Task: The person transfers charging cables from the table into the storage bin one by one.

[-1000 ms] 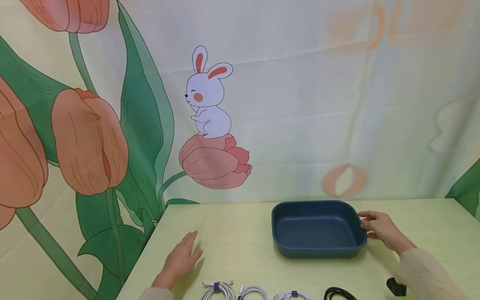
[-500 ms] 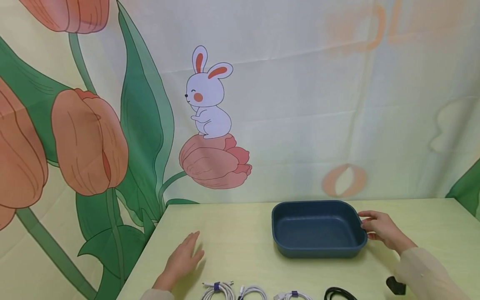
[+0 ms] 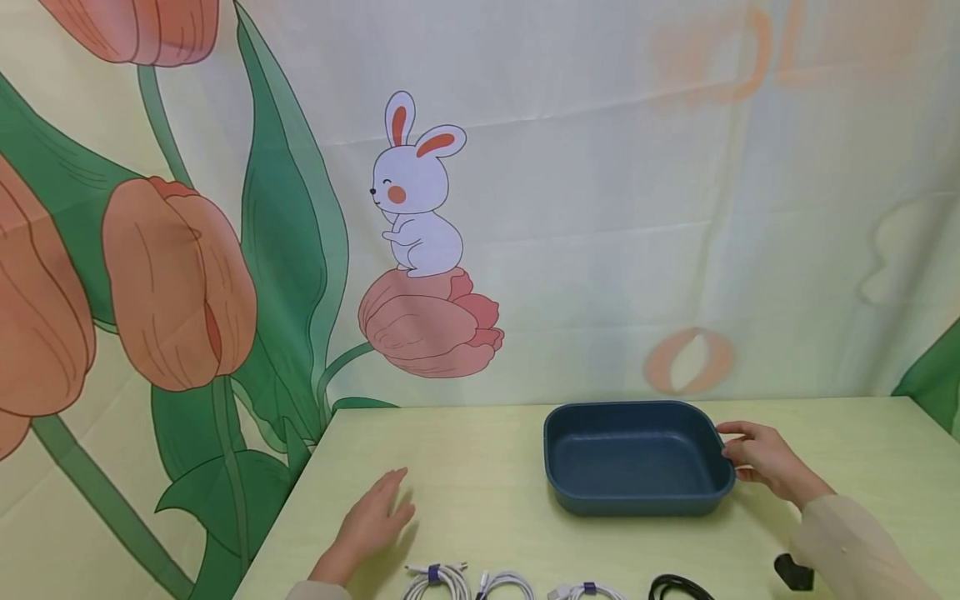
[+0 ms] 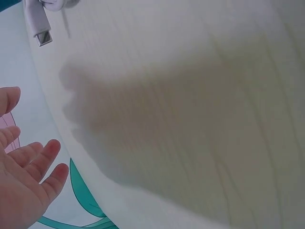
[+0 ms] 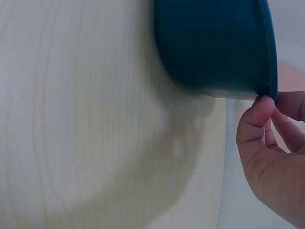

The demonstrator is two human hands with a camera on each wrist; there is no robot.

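Observation:
A dark blue rectangular bin (image 3: 637, 502) stands on the table toward the back, right of the middle. My right hand (image 3: 768, 458) is at its right end. In the right wrist view the thumb (image 5: 261, 110) and fingers pinch the bin's rim. My left hand (image 3: 371, 521) hovers above the left part of the table with fingers extended and nothing in it. Nearest to it lies a coiled white cable (image 3: 450, 577) with a purple strap. The left wrist view shows a white cable's metal-tipped plug (image 4: 44, 37) beyond the fingers.
Along the front edge of the view lie a second white cable (image 3: 510, 577), a third white cable (image 3: 600, 590) with a purple strap and a black cable (image 3: 678, 581). A small black object (image 3: 793, 572) sits beside the right sleeve. A printed backdrop (image 3: 600, 208) hangs behind the table.
My left hand has drifted slightly to the right and toward me. The right hand and the bin have hardly moved.

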